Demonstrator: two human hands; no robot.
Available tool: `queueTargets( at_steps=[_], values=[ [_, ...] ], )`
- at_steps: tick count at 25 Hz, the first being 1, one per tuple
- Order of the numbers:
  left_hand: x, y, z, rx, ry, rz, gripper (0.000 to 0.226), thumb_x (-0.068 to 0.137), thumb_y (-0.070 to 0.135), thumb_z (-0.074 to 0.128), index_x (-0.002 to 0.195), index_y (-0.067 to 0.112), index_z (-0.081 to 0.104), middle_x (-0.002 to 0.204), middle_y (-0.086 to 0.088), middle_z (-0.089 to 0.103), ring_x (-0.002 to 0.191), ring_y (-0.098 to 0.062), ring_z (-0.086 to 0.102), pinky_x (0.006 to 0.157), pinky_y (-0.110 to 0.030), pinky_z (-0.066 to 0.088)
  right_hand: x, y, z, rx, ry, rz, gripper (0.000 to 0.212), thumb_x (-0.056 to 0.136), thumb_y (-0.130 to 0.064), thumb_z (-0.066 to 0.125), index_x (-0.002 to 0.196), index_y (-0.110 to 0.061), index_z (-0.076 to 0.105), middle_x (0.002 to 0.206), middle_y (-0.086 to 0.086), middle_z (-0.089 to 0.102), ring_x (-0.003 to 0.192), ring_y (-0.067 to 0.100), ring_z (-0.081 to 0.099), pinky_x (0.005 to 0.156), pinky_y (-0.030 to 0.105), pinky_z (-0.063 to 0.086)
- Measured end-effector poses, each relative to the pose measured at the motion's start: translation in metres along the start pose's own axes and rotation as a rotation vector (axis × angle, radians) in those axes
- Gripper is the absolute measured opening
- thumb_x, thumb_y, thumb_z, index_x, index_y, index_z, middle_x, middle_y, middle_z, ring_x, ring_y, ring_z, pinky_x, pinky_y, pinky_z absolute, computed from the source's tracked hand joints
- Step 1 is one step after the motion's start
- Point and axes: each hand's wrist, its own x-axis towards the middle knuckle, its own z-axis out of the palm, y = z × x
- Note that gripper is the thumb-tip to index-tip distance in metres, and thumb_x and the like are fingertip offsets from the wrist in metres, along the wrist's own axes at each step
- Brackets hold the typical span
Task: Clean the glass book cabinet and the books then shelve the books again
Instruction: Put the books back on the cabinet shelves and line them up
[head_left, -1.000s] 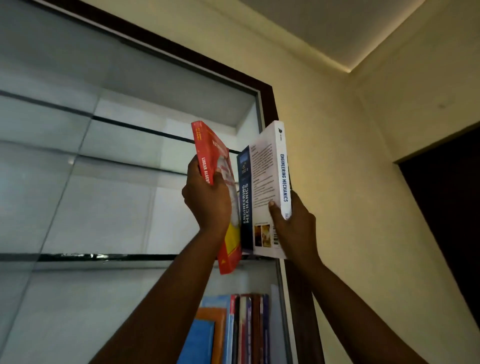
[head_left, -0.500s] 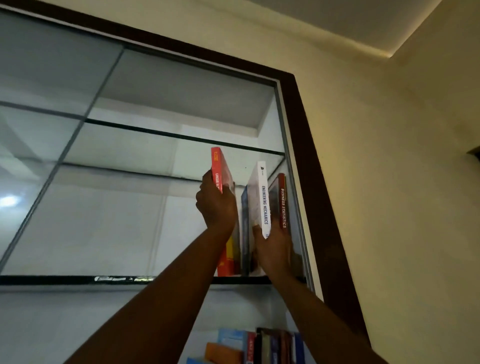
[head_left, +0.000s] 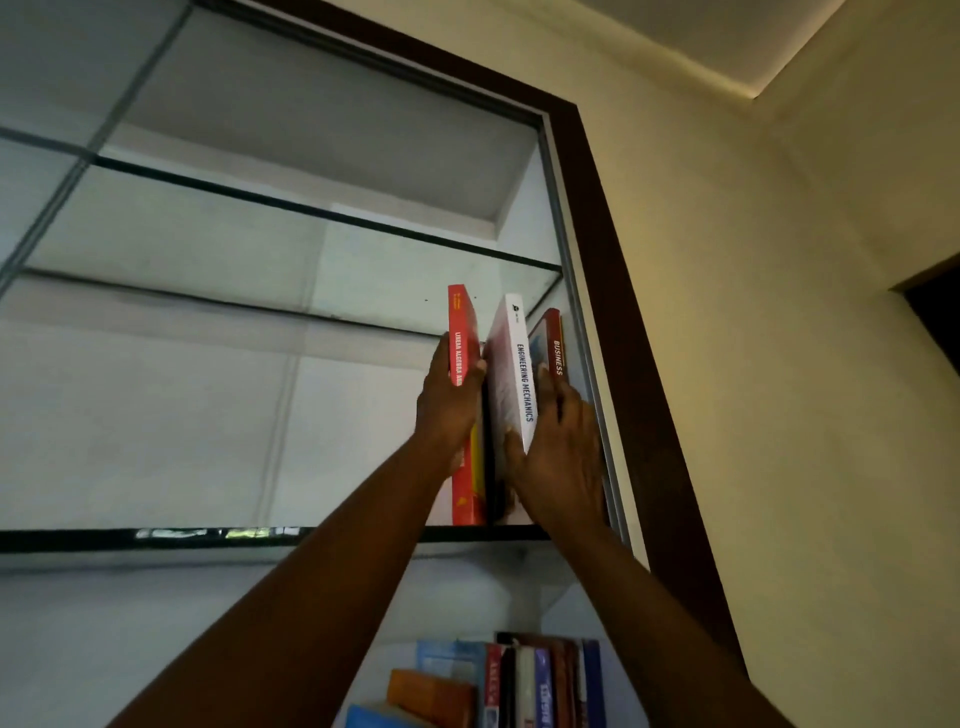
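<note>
Reaching up into the glass book cabinet (head_left: 171, 415), a person holds two books upright on the glass shelf (head_left: 104, 539), both arms rising from below it. The left hand (head_left: 448, 410) grips the red book (head_left: 460, 322), whose spine reads "Linear Algebra". The thumb is on one cover and the fingers on the other, and the book's foot rests on the glass shelf. Just to its right on that shelf, the right hand (head_left: 563, 457) clasps the white book (head_left: 515, 358), titled "Engineering Mechanics" — thumb on its left face, fingers slipped in along its right. The tops of the two books stand apart, and lower down, nearer the glass shelf, they almost meet. A dark red book (head_left: 555, 338) marked "Business" stands at the right-hand end of the glass shelf, beside the cabinet's dark wooden frame (head_left: 623, 322), with the right hand's fingers against it. Above the glass shelf a second pane (head_left: 311, 214) spans the cabinet. Below it a row of books (head_left: 524, 675) stands toward the right side.
</note>
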Motion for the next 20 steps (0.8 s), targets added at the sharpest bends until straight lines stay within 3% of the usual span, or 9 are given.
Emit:
queueTargets(
  at_steps=[3,5,7,10,13,16,17,19,20],
  values=[
    [-0.029,-0.011,-0.007,-0.132,-0.209,-0.249,0.045,0.099,0.039,0.035,0.142,0.027,0.029,0.137,-0.004,0.046,0.123,-0.029,0.048,0.102,-0.048,0.041,-0.009,0.012,0.001,0.012,-0.115,-0.093,0.069,0.095,-0.042,0.036,0.148,-0.023,-0.005,0.158,0.000,0.000,0.144,0.017,0.001,0.118,0.036,0.004],
    [-0.037,-0.013,-0.009,-0.054,-0.256,-0.336,0.054,0.099,0.043,0.031,0.149,0.029,0.016,0.147,-0.006,0.036,0.131,-0.032,0.039,0.105,-0.053,0.036,-0.010,0.014,0.001,-0.025,-0.150,-0.093,0.068,0.090,-0.049,0.020,0.146,-0.026,-0.011,0.158,-0.001,-0.008,0.144,0.014,-0.008,0.111,0.027,-0.011],
    [-0.036,-0.010,-0.010,-0.048,-0.287,-0.392,0.053,0.098,0.045,0.031,0.147,0.033,0.016,0.147,-0.006,0.036,0.132,-0.034,0.037,0.103,-0.057,0.033,-0.010,0.012,0.003,-0.025,-0.150,-0.087,0.067,0.087,-0.049,0.012,0.146,-0.026,-0.012,0.157,-0.002,-0.010,0.144,0.012,-0.011,0.106,0.022,-0.017],
    [-0.032,-0.007,-0.004,-0.076,-0.314,-0.434,0.049,0.099,0.042,0.034,0.146,0.034,0.021,0.144,-0.009,0.040,0.129,-0.036,0.039,0.097,-0.054,0.037,-0.008,0.012,0.002,-0.001,-0.171,-0.056,0.062,0.092,-0.047,0.012,0.145,-0.026,-0.012,0.157,-0.001,-0.012,0.143,0.013,-0.016,0.108,0.024,-0.017],
    [-0.032,-0.002,0.007,-0.030,-0.318,-0.425,0.052,0.099,0.036,0.039,0.148,0.027,0.021,0.144,-0.012,0.039,0.128,-0.037,0.040,0.098,-0.052,0.036,-0.003,0.008,-0.013,-0.098,-0.331,-0.037,0.064,0.101,-0.034,0.032,0.144,-0.022,-0.012,0.154,0.000,-0.017,0.141,0.020,-0.019,0.115,0.038,-0.005],
    [-0.030,0.002,0.015,-0.036,-0.311,-0.420,0.055,0.097,0.031,0.046,0.147,0.025,0.024,0.146,-0.012,0.037,0.131,-0.038,0.037,0.103,-0.054,0.031,-0.008,0.003,-0.031,0.115,-0.239,0.031,0.048,0.099,-0.023,0.040,0.144,-0.010,0.030,0.150,0.010,0.031,0.140,0.026,0.026,0.114,0.041,0.027],
    [-0.030,0.002,0.016,-0.035,-0.306,-0.416,0.055,0.097,0.030,0.048,0.147,0.024,0.025,0.145,-0.013,0.038,0.131,-0.039,0.037,0.103,-0.055,0.032,-0.016,0.003,-0.034,0.146,-0.228,0.029,0.045,0.099,-0.025,0.041,0.142,-0.011,0.035,0.147,0.009,0.036,0.137,0.025,0.031,0.113,0.041,0.030],
    [-0.029,0.000,0.015,-0.015,-0.307,-0.398,0.054,0.097,0.029,0.048,0.146,0.023,0.028,0.143,-0.014,0.040,0.127,-0.039,0.040,0.100,-0.055,0.034,-0.035,0.007,-0.031,0.013,-0.337,-0.022,0.058,0.100,-0.040,0.031,0.149,-0.015,0.016,0.156,0.004,0.016,0.145,0.023,0.011,0.118,0.042,0.009],
    [-0.028,0.000,0.014,-0.007,-0.311,-0.391,0.053,0.097,0.028,0.048,0.145,0.023,0.030,0.141,-0.014,0.042,0.125,-0.039,0.041,0.098,-0.054,0.036,-0.044,0.010,-0.028,-0.072,-0.396,-0.052,0.065,0.097,-0.052,0.017,0.150,-0.018,0.000,0.157,0.001,-0.001,0.145,0.019,-0.003,0.117,0.038,-0.004]
  ],
)
